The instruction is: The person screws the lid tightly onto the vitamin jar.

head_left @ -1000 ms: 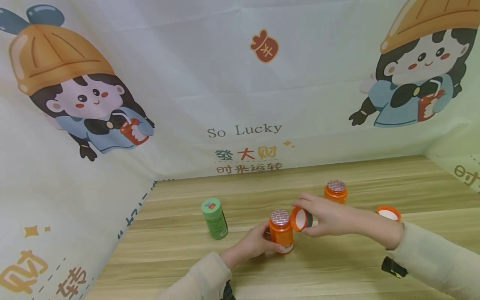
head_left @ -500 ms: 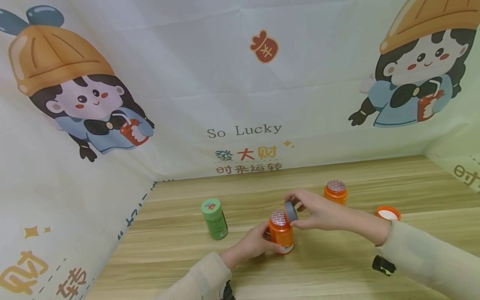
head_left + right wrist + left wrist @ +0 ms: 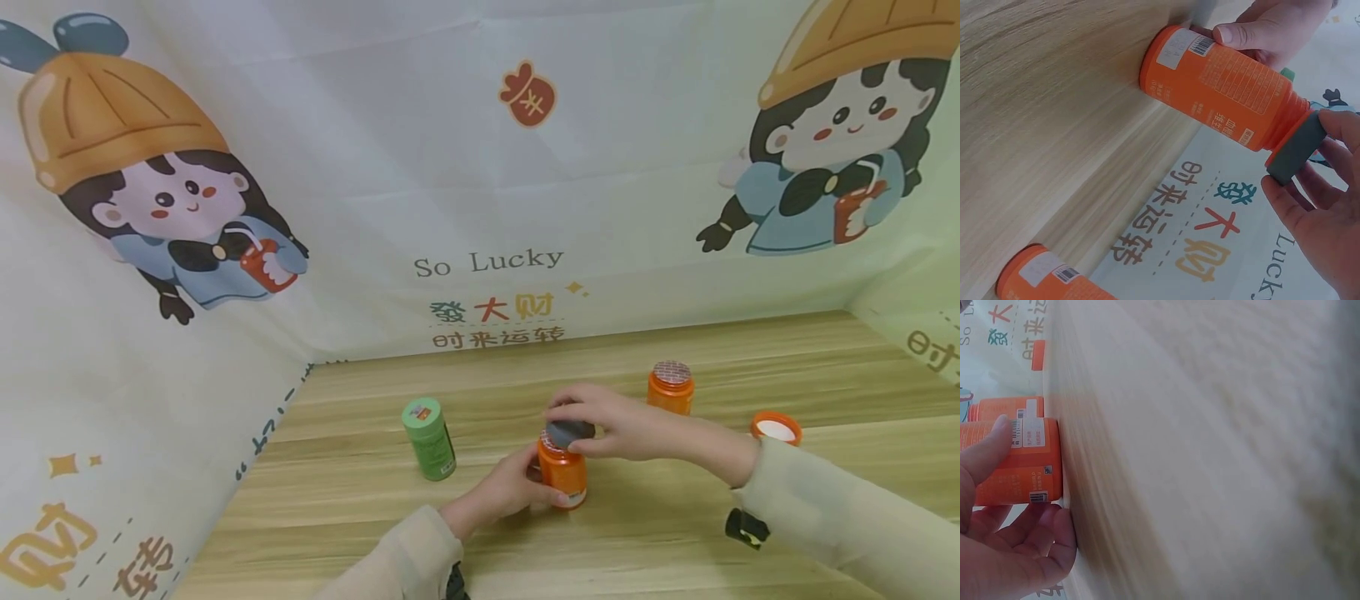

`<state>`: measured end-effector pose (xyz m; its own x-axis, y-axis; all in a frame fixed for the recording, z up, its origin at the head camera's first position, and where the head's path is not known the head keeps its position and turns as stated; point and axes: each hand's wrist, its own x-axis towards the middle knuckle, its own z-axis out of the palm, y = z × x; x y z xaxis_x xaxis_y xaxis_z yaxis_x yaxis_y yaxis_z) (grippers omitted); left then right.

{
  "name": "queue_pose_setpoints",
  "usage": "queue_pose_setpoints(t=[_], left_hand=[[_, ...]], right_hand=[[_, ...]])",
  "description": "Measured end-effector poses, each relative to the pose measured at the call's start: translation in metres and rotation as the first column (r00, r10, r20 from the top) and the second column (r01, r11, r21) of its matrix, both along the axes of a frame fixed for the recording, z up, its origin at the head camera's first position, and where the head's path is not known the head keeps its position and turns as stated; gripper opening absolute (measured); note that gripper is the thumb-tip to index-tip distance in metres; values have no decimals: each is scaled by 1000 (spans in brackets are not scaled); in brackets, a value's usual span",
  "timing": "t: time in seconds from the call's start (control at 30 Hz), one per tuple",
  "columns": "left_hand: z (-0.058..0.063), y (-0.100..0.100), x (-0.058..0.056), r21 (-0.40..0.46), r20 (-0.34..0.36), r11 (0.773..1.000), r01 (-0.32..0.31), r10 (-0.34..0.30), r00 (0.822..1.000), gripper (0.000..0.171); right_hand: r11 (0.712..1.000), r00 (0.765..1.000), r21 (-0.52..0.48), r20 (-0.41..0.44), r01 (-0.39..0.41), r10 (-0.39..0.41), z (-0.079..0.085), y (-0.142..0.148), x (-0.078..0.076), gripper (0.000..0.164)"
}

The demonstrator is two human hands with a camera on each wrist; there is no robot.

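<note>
The left hand grips a jar at the frame's lower centre while the right hand pinches a cap over it, the seal partly showing. Capping appears to be the step in hand; the next move likely calls for levelling, then twisting.

Three bottles, two orange-rimmed caps
</note>
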<state>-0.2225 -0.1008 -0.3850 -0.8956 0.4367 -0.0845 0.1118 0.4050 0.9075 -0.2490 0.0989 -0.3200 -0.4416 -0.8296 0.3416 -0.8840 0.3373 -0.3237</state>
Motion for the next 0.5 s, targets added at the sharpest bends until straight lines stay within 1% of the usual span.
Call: queue_pose_setpoints(t=[0.2, 0.37, 0.5], left_hand=[[-3, 0, -1, 1, -9, 1000, -7, 7, 1000, 49], [-3, 0, -2, 7, -8, 1000, -5, 5, 1000, 48], [-3, 0, -2, 4, -12, 1000, 1, -1, 1000, 48]], right_hand=[[999, 1000, 52, 22, -13, 12, 4, -2, 0, 34], [997, 999, 70, 39, -33, 31, 7, -4, 0, 35], [995, 997, 88, 65, -37, 31, 8, -6, 0, 35]])
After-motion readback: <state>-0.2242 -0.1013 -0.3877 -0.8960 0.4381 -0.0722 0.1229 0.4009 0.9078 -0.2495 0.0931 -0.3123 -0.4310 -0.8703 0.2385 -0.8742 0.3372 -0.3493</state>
